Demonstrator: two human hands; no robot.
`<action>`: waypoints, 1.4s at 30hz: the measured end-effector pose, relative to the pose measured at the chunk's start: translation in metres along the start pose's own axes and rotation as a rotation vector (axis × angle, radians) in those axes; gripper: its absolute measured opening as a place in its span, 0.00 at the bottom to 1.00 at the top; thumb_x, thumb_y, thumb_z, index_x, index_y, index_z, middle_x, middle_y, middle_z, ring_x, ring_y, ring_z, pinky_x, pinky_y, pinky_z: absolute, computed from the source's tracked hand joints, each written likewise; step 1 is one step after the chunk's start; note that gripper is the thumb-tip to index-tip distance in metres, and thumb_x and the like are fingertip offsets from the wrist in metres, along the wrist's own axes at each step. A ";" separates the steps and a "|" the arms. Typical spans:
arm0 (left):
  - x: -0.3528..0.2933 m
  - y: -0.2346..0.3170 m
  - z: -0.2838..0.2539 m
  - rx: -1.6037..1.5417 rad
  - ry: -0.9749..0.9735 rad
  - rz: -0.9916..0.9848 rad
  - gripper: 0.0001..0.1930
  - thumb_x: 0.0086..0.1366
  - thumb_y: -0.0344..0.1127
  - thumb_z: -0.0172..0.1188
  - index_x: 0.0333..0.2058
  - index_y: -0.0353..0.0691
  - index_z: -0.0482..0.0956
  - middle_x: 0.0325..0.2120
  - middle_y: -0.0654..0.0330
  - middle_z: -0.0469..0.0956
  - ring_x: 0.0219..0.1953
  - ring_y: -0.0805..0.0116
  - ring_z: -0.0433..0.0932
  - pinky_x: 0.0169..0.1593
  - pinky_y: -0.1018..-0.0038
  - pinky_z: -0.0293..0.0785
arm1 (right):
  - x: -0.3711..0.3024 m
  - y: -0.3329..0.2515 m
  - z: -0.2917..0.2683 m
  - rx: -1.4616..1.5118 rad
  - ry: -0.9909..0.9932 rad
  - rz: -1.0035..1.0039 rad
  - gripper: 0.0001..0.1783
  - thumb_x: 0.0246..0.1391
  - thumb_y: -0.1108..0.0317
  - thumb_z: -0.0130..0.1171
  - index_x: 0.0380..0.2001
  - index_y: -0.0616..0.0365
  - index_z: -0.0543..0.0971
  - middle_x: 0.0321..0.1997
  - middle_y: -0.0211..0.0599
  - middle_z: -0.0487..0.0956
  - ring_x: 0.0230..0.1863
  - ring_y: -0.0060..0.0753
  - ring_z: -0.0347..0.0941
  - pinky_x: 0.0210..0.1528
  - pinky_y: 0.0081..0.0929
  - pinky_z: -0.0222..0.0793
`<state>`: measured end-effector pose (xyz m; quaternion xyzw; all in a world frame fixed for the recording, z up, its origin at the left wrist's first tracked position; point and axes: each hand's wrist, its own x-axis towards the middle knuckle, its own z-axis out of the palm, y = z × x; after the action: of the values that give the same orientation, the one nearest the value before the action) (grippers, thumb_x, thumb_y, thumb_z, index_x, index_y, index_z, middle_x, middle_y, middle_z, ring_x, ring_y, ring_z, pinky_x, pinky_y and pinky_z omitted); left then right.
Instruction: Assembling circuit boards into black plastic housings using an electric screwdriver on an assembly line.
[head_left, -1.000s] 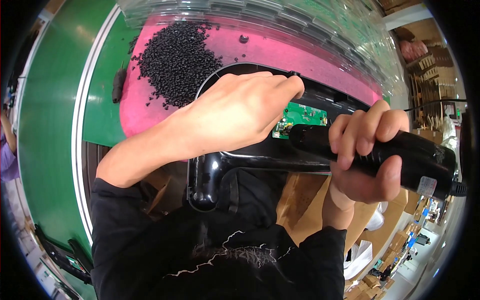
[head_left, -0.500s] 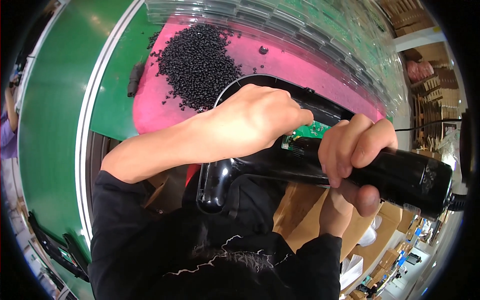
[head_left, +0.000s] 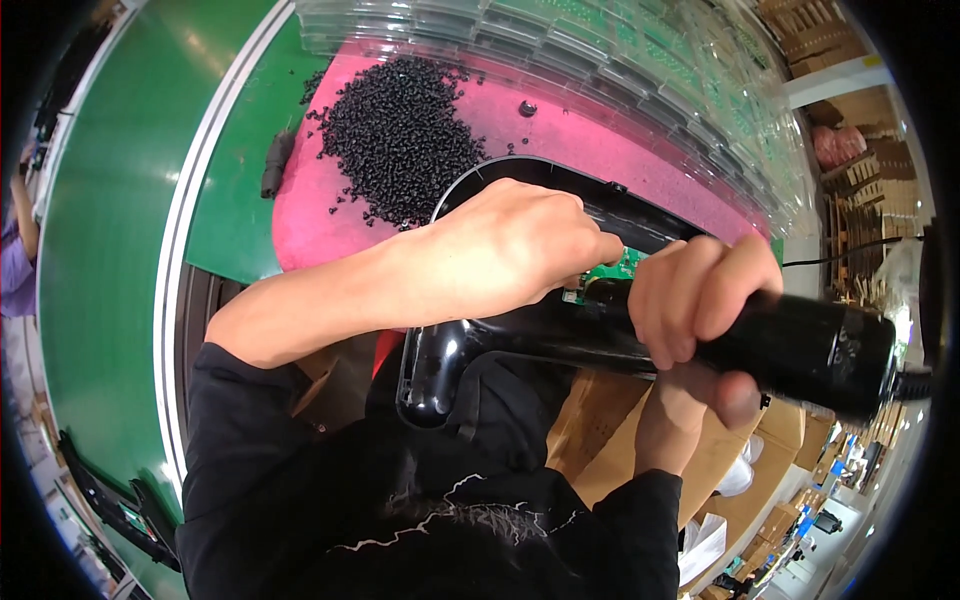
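My right hand (head_left: 700, 310) wraps around a thick black electric screwdriver (head_left: 810, 345), held level, its cord leaving the right end. The screwdriver's narrow end points left, over a green circuit board (head_left: 625, 265) that lies in a long black plastic housing (head_left: 510, 335). Above the same board, my left hand (head_left: 540, 240) is closed with its fingers curled down. Its fingertips and anything between them are hidden, as is the screwdriver's bit. The housing lies across the near edge of the pink mat, its rounded left end bent toward me.
A heap of small black screws (head_left: 395, 135) covers the left of the pink mat (head_left: 310, 225). Stacked clear plastic trays (head_left: 560, 60) line the back. A dark wrapped piece (head_left: 277, 163) lies on the green table (head_left: 225, 225). Cardboard (head_left: 630, 430) stands below right.
The screwdriver and my right hand have shifted slightly left, and the tool's cord end is a little higher. My left hand stays over the board, almost unmoved.
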<state>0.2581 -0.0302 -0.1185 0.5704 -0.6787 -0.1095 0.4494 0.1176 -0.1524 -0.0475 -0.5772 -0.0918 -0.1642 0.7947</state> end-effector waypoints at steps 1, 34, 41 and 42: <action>-0.001 0.000 -0.001 0.013 -0.010 -0.002 0.17 0.50 0.27 0.65 0.40 0.36 0.77 0.27 0.56 0.76 0.34 0.55 0.76 0.37 0.63 0.74 | -0.001 0.000 0.000 -0.003 0.011 -0.018 0.26 0.43 0.57 0.76 0.34 0.60 0.70 0.25 0.33 0.71 0.23 0.25 0.66 0.26 0.21 0.62; 0.030 0.009 -0.006 0.066 0.205 -0.035 0.16 0.60 0.39 0.56 0.39 0.38 0.62 0.40 0.56 0.67 0.42 0.60 0.61 0.52 0.65 0.58 | -0.054 -0.043 -0.054 -0.424 0.493 -0.259 0.21 0.53 0.53 0.56 0.38 0.59 0.68 0.25 0.31 0.67 0.16 0.23 0.60 0.24 0.26 0.58; 0.029 0.012 0.002 -0.267 0.412 -0.131 0.12 0.60 0.17 0.45 0.40 0.35 0.56 0.37 0.55 0.66 0.38 0.68 0.63 0.50 0.70 0.63 | -0.048 -0.038 -0.061 -0.336 0.422 -0.254 0.22 0.51 0.51 0.60 0.37 0.57 0.67 0.24 0.29 0.67 0.16 0.20 0.59 0.22 0.22 0.58; 0.030 0.012 0.000 -0.261 0.412 -0.133 0.12 0.60 0.17 0.45 0.40 0.35 0.56 0.37 0.55 0.66 0.38 0.68 0.63 0.50 0.70 0.63 | -0.047 -0.037 -0.062 -0.328 0.427 -0.251 0.22 0.50 0.51 0.60 0.37 0.57 0.67 0.24 0.29 0.67 0.15 0.19 0.59 0.22 0.21 0.57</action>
<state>0.2517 -0.0522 -0.0954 0.5611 -0.5138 -0.1072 0.6400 0.0571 -0.2138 -0.0500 -0.6342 0.0348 -0.3915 0.6658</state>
